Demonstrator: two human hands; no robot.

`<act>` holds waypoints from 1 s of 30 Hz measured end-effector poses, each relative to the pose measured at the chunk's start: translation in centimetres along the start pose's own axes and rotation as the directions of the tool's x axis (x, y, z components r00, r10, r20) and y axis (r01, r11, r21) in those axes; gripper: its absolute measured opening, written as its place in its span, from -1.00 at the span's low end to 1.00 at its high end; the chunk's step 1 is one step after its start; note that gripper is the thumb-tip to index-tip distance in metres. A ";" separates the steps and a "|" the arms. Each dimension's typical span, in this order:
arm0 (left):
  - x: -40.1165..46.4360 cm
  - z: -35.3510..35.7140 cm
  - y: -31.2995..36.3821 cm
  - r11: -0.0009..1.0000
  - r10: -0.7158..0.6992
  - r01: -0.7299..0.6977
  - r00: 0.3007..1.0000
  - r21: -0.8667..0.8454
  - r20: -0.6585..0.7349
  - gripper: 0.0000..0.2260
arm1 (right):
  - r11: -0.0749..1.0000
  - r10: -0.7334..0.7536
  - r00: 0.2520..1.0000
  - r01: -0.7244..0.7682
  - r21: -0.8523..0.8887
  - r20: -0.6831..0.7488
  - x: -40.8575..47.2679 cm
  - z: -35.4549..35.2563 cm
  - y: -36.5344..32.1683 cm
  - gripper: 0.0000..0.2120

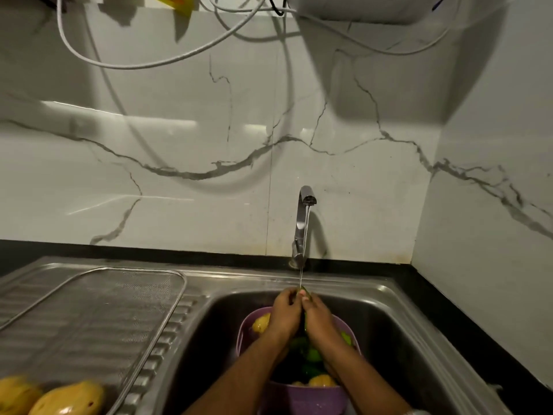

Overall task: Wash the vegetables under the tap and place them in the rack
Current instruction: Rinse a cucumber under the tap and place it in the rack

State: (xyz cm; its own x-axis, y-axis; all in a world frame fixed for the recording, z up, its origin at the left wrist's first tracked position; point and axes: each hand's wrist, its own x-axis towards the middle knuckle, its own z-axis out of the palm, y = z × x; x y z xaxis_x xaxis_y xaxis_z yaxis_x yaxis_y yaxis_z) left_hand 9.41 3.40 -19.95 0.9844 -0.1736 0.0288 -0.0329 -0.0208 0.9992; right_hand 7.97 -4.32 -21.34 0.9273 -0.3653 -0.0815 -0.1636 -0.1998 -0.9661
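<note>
My left hand (284, 314) and my right hand (318, 319) are pressed together over the sink, both gripping a green vegetable (303, 290) whose tip shows between the fingers. Water runs from the steel tap (302, 223) straight onto that tip. Below the hands a purple basket (302, 396) stands in the sink basin (389, 339); it holds yellow pieces (261, 323) and green vegetables (312, 354). A mesh rack (98, 304) lies on the drainboard at the left, with two yellow pieces (67, 398) at its near end.
A black counter edge (449, 313) runs behind and to the right of the sink. The marble wall rises behind the tap. White cables (143, 64) and an appliance (353, 7) hang high on the wall.
</note>
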 end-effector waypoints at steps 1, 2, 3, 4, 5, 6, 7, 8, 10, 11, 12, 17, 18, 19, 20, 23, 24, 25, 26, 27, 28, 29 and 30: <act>0.0 -0.2 0.0 1.000 -0.014 0.014 1.000 -0.014 -0.001 -0.80 | 1.000 0.010 1.000 -0.010 0.015 0.015 -0.4 0.5 -0.2 -0.64; 0.0 -0.5 0.1 0.999 -0.026 0.027 1.000 -0.034 0.008 -0.79 | 0.999 0.005 1.000 -0.006 0.032 0.019 -0.8 0.9 -0.5 -0.62; -0.1 -0.7 0.1 0.998 -0.040 0.041 0.999 -0.044 0.030 -0.77 | 0.999 -0.008 1.000 0.007 0.052 0.014 -1.2 1.0 -0.7 -0.60; -0.1 -0.9 0.1 0.998 -0.047 0.050 0.997 -0.044 0.059 -0.76 | 0.999 -0.020 1.000 0.020 0.047 0.006 -1.5 1.0 -1.1 -0.56; -0.2 -1.1 0.1 0.998 -0.054 0.057 0.994 -0.026 0.092 -0.74 | 0.999 -0.029 1.000 0.030 0.039 -0.006 -1.7 0.8 -1.1 -0.53; -0.2 -1.2 0.1 0.998 -0.054 0.056 0.992 -0.019 0.118 -0.73 | 0.999 -0.041 0.999 0.041 0.033 -0.013 -1.7 0.5 -1.3 -0.51; -0.4 -1.3 0.2 0.998 -0.049 0.052 0.990 -0.020 0.135 -0.72 | 0.998 -0.043 0.999 0.044 0.050 -0.021 -1.4 0.3 -1.3 -0.51; -0.5 -1.3 0.3 0.999 -0.038 0.043 0.988 -0.031 0.147 -0.73 | 0.996 -0.038 0.999 0.040 0.084 -0.028 -1.2 0.2 -1.4 -0.52; -0.8 -1.5 0.5 1.000 0.009 -0.005 0.992 -0.030 0.128 -0.75 | 0.987 -0.029 0.999 0.033 0.159 -0.027 -1.0 0.2 -1.6 -0.54; -0.9 -1.6 0.6 0.999 0.029 -0.027 0.994 -0.023 0.104 -0.75 | 0.983 -0.014 1.000 0.016 0.183 -0.014 -0.9 0.5 -1.6 -0.54; -0.8 -1.8 0.6 0.999 0.037 -0.036 0.997 -0.024 0.072 -0.76 | 0.981 -0.003 1.000 0.001 0.193 0.007 -0.8 0.8 -1.5 -0.55; -1.0 -1.9 1.0 0.999 0.017 -0.013 0.998 -0.051 0.062 -0.81 | 0.985 -0.012 0.999 0.005 0.172 0.038 -2.0 1.2 -1.7 -0.57; -1.2 -1.8 1.0 0.999 0.013 -0.008 0.994 -0.047 0.110 -0.79 | 0.984 -0.003 1.000 0.000 0.176 0.017 -2.0 0.8 -1.9 -0.57; -1.5 -1.7 1.1 0.999 0.023 -0.018 0.989 -0.032 0.147 -0.77 | 0.983 0.007 1.000 -0.006 0.184 -0.005 -1.8 0.4 -2.0 -0.57; -1.7 -1.7 1.1 0.999 0.043 -0.041 0.985 -0.013 0.169 -0.76 | 0.980 0.023 1.000 -0.020 0.200 -0.017 -1.7 0.0 -2.2 -0.57; -1.8 -2.2 1.1 0.991 0.131 -0.134 0.983 0.008 0.129 -0.76 | 0.967 0.048 0.999 -0.051 0.250 0.017 -1.8 -0.2 -2.3 -0.61; -1.7 -2.5 0.9 0.986 0.165 -0.168 0.981 0.020 0.099 -0.75 | 0.959 0.059 0.998 -0.065 0.275 0.030 -2.0 -0.1 -2.4 -0.64; -1.7 -2.6 0.8 0.979 0.196 -0.199 0.978 0.037 0.076 -0.72 | 0.950 0.069 0.997 -0.075 0.302 0.030 -2.2 -0.2 -2.4 -0.68; -1.6 -2.7 0.6 0.972 0.217 -0.222 0.974 0.072 0.070 -0.70 | 0.942 0.089 0.996 -0.090 0.324 0.018 -2.4 -0.3 -2.5 -0.70; -1.6 -2.7 0.5 0.964 0.235 -0.243 0.969 0.113 0.080 -0.68 | 0.935 0.115 0.993 -0.108 0.339 -0.001 -2.6 -0.5 -2.5 -0.73; -1.8 -2.5 0.4 0.954 0.248 -0.260 0.964 0.148 0.094 -0.67 | 0.929 0.140 0.990 -0.126 0.348 -0.016 -2.6 -0.8 -2.5 -0.75; -2.0 -2.3 0.4 0.949 0.257 -0.272 0.960 0.162 0.107 -0.66 | 0.925 0.135 0.990 -0.115 0.363 -0.032 -2.5 -1.1 -2.4 -0.76; -2.1 -2.2 0.3 0.949 0.258 -0.274 0.959 0.157 0.115 -0.65 | 0.929 0.128 0.991 -0.104 0.356 -0.045 -2.2 -1.3 -2.2 -0.77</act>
State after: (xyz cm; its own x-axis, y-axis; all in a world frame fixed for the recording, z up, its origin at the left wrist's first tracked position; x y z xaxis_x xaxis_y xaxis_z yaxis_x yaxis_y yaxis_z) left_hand 7.75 5.94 -19.61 0.9158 -0.2856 0.2824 -0.3281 -0.1266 0.9361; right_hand 5.85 -4.27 -18.66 0.8826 -0.4287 -0.1933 -0.1283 0.1759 -0.9760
